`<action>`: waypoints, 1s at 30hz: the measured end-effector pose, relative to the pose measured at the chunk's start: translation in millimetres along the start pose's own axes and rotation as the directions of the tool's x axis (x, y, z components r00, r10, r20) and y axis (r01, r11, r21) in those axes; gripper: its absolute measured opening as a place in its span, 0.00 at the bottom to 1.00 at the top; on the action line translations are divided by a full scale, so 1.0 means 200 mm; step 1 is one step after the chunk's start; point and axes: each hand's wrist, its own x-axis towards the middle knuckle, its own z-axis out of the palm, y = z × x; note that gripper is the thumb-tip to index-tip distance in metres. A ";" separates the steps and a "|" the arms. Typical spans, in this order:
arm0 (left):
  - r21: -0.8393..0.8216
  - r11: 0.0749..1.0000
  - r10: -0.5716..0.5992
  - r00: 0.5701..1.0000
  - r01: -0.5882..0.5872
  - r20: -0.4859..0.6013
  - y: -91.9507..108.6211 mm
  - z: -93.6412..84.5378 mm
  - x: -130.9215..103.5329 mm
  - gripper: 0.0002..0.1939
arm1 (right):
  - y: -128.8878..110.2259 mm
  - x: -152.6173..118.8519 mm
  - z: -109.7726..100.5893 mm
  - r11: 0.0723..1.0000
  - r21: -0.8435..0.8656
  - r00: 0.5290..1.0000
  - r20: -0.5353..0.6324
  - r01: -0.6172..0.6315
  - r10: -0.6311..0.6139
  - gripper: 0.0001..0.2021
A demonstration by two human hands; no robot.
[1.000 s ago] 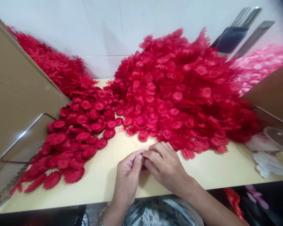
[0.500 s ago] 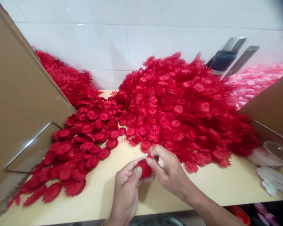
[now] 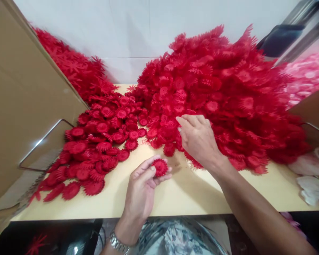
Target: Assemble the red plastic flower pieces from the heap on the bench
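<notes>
My left hand (image 3: 143,182) is closed on a small round red fabric flower (image 3: 160,167) with a toothed edge, just above the table. The thumb presses on its near side, and the fingers lie under and behind it. Over the front of the large heap of red flower pieces (image 3: 212,106) is my right hand (image 3: 198,138), seen from the back. Its thumb and forefinger tips come close together and the other fingers curl in. Whether a piece is between the tips is hidden. To the left spreads a group of round red toothed discs (image 3: 95,159).
A cardboard panel (image 3: 42,92) with a metal wire bookend (image 3: 42,141) stands on the left. Behind it are red star-shaped pieces (image 3: 71,67). Pink pieces (image 3: 308,78), a dark-handled tool (image 3: 281,39) and a crumpled white wad (image 3: 313,189) are on the right.
My right hand has left the flower in my left hand and moved up and forward to the red heap. My left hand keeps the flower, now facing up. The view has tilted down.
</notes>
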 end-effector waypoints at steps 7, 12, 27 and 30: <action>-0.009 1.000 -0.022 0.999 0.022 0.047 -0.06 0.02 0.01 0.13 | -0.13 -0.24 -0.05 0.894 0.447 0.940 0.305 -0.001 -0.151 0.06; 0.119 0.993 0.008 0.999 -0.012 0.037 -0.11 0.04 0.00 0.15 | -0.11 -0.30 0.01 0.788 0.598 0.937 0.340 -0.146 -0.084 0.05; 0.080 0.976 0.209 0.972 -0.201 -0.109 -0.09 0.04 0.01 0.09 | -0.13 -0.20 0.01 0.826 0.532 0.960 -0.079 -0.187 0.268 0.07; 0.103 0.984 0.159 0.981 -0.148 -0.110 -0.07 0.03 0.00 0.10 | -0.04 -0.07 0.02 0.963 0.240 0.959 -0.222 -0.124 0.179 0.08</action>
